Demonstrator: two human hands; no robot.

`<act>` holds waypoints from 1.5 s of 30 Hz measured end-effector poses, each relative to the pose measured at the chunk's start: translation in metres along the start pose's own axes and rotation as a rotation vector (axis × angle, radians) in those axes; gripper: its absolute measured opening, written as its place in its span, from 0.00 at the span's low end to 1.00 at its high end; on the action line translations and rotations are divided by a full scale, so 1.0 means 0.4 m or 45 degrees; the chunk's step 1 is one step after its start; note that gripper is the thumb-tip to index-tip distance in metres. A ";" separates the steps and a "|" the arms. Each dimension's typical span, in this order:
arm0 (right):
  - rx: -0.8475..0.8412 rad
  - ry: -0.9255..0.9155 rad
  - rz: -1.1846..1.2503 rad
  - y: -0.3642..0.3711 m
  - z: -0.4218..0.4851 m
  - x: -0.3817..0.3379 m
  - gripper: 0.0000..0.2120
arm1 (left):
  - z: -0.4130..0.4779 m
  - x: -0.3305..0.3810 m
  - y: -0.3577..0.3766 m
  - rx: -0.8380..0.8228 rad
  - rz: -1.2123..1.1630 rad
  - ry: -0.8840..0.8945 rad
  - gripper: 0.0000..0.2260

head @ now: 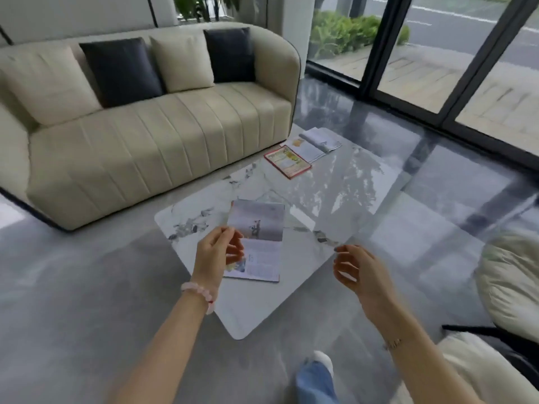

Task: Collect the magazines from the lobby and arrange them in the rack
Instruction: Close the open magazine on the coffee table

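Observation:
An open magazine point(259, 243) lies near the front corner of the white marble coffee table point(320, 199). My left hand point(217, 252) pinches the left edge of its raised upper page. My right hand point(357, 271) hovers to the right of it over the table's edge, fingers apart and holding nothing. Farther back on the table lies a red-bordered magazine point(287, 162), and behind that another open magazine point(319, 143) with pale pages. No rack is in view.
A cream sofa point(163, 141) with dark and cream cushions stands behind the table. A cream armchair point(510, 281) sits at the right. Floor-to-ceiling windows point(437, 68) run along the back right. My leg in blue trousers point(316, 380) steps on the grey floor.

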State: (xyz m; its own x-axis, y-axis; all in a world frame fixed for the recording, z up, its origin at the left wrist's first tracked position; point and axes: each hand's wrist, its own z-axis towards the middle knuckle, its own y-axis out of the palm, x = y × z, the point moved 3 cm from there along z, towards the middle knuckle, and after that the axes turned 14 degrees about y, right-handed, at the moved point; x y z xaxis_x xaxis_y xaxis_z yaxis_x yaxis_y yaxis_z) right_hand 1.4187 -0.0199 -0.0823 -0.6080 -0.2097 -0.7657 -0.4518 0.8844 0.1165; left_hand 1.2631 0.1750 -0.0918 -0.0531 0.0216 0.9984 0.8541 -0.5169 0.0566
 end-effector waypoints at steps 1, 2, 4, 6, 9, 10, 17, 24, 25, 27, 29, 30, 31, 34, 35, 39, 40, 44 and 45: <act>-0.047 0.025 -0.044 -0.005 0.055 -0.037 0.13 | 0.025 -0.013 0.026 0.079 0.004 -0.025 0.13; -0.098 0.051 -0.088 -0.006 0.106 -0.071 0.13 | 0.046 -0.025 0.050 0.150 0.002 -0.047 0.13; -0.176 0.086 -0.160 0.000 0.185 -0.124 0.13 | 0.077 -0.041 0.089 0.247 0.006 -0.083 0.13; -0.236 0.118 -0.228 0.012 0.259 -0.171 0.13 | 0.105 -0.056 0.124 0.343 0.023 -0.111 0.13; -0.317 0.155 -0.327 0.038 0.361 -0.223 0.13 | 0.149 -0.081 0.155 0.457 0.054 -0.128 0.12; -0.341 0.165 -0.355 0.049 0.398 -0.235 0.12 | 0.167 -0.092 0.160 0.493 0.054 -0.139 0.12; -0.424 0.213 -0.585 0.174 0.639 -0.265 0.13 | 0.334 -0.203 0.169 0.693 -0.013 -0.167 0.13; -0.513 0.279 -0.786 0.287 0.961 -0.211 0.12 | 0.509 -0.451 0.181 0.845 -0.083 -0.357 0.11; -0.518 0.286 -0.809 0.304 1.017 -0.200 0.12 | 0.525 -0.497 0.184 0.889 -0.108 -0.394 0.11; -0.537 0.299 -0.847 0.335 1.118 -0.177 0.09 | 0.542 -0.585 0.188 0.953 -0.185 -0.476 0.10; -0.555 0.333 -0.899 0.364 1.229 -0.145 0.07 | 0.553 -0.683 0.186 0.987 -0.336 -0.593 0.08; -0.567 0.333 -0.940 0.377 1.275 -0.131 0.07 | 0.551 -0.723 0.182 1.004 -0.433 -0.651 0.08; -0.584 0.324 -0.998 0.395 1.339 -0.109 0.06 | 0.553 -0.773 0.179 1.043 -0.514 -0.686 0.07; -0.545 0.138 -1.245 0.437 1.502 -0.060 0.10 | 0.527 -0.899 0.146 1.237 -0.399 -0.799 0.07; -0.560 0.069 -1.343 0.450 1.547 -0.035 0.14 | 0.498 -0.954 0.133 1.347 -0.304 -0.851 0.07; -0.607 -0.100 -1.635 0.481 1.647 0.022 0.22 | 0.382 -1.098 0.131 1.519 -0.019 -1.120 0.17; -0.628 -0.118 -1.694 0.483 1.661 0.034 0.23 | 0.361 -1.126 0.146 1.523 -0.043 -1.157 0.18; -0.641 -0.109 -1.866 0.488 1.689 0.070 0.22 | 0.345 -1.187 0.199 1.419 -0.152 -1.262 0.10; -0.638 -0.092 -1.887 0.487 1.692 0.077 0.21 | 0.353 -1.195 0.202 1.379 -0.130 -1.266 0.07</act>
State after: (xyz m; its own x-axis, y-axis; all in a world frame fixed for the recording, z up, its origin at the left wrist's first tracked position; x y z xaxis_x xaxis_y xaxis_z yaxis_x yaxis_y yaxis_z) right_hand 1.7539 0.4280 -0.5112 0.5827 -0.7015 -0.4102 -0.7680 -0.3105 -0.5601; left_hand 1.4304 0.2437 -0.5631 -0.1489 0.8152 0.5598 0.8542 0.3912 -0.3424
